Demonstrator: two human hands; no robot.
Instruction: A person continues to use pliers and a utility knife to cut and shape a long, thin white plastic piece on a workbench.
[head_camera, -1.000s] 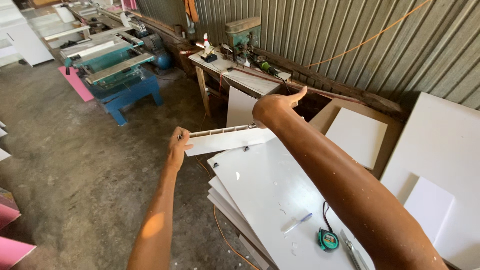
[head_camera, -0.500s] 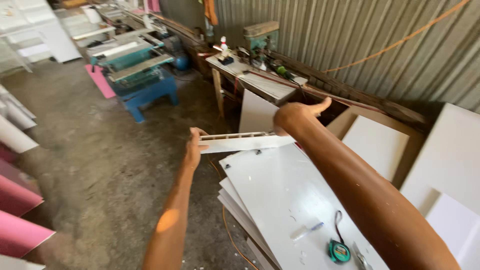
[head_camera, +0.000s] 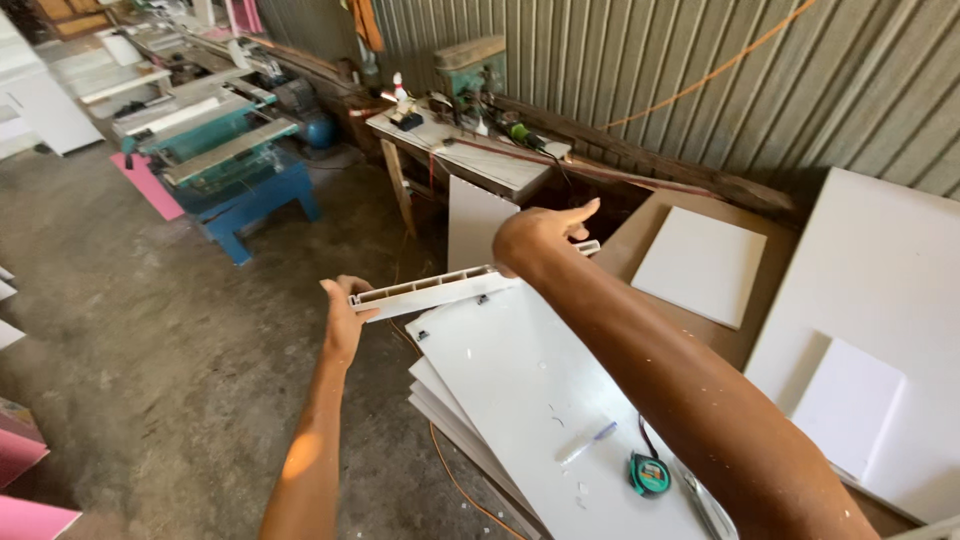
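1. Change vs. a second ago: the view has swung right and dipped. The blue saw bench (head_camera: 235, 165) now sits upper left, and the pink boards (head_camera: 25, 485) show at lower left. The strip (head_camera: 450, 287) reads about level across mid-frame, as before.
2. Grip unchanged: both hands are on the strip, one at each end. Judging from that, the work is at a hold-and-sight stage; the strip has not been set down.
3. Left hand (head_camera: 345, 315): closed on the strip's left end, thumb over the top edge, fingers under.
4. Right hand (head_camera: 535, 238): wrapped over the strip right of its middle, thumb sticking out toward the wall. The strip's far end (head_camera: 588, 246) pokes out past it.
5. Strip location: in the air at centre frame, just above the upper end of the stacked white panels (head_camera: 520, 390).
6. Strip is a hollow white profile; open cells are visible along its near edge.
7. On the top panel: pen (head_camera: 590, 441) and teal tape measure (head_camera: 649, 473), lower centre-right.
8. Containers: none clear. A small bottle (head_camera: 399, 88) stands on the cluttered desk (head_camera: 470, 150) at upper centre; contents can't be told.
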